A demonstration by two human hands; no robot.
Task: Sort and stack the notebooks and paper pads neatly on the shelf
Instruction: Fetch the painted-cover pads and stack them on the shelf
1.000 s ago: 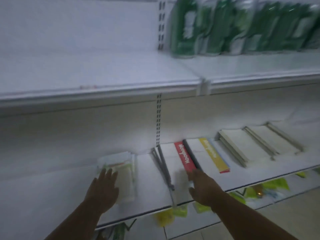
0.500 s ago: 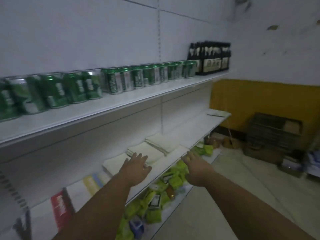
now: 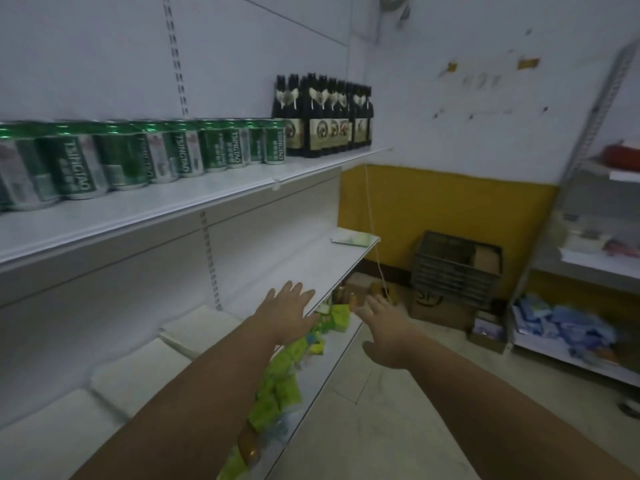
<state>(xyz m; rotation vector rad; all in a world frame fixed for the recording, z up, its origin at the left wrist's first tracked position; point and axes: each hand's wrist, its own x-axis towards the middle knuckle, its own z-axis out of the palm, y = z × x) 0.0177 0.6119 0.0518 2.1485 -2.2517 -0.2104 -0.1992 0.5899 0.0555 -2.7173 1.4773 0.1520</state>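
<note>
Three white paper pads lie in a row on the middle shelf (image 3: 304, 268): one (image 3: 197, 327) nearest my left hand, another (image 3: 138, 372) closer to me, a third (image 3: 52, 438) at the bottom left. A green-and-white notebook (image 3: 351, 239) lies alone at the shelf's far end. My left hand (image 3: 289, 311) hovers over the shelf's front edge with fingers spread, holding nothing. My right hand (image 3: 384, 327) is out in the aisle past the shelf edge, also open and empty.
Green cans (image 3: 166, 155) and dark bottles (image 3: 322, 116) fill the upper shelf. Green packets (image 3: 280, 386) crowd the lower shelf. A dark crate (image 3: 453, 268) and cardboard boxes (image 3: 433, 306) stand on the floor by the yellow wall. Another shelf unit (image 3: 588, 258) stands at right.
My view swung right along the shelf, leaving the red and yellow notebooks behind. Both hands left the pads at the left and now reach, empty, toward the shelf's far end.
</note>
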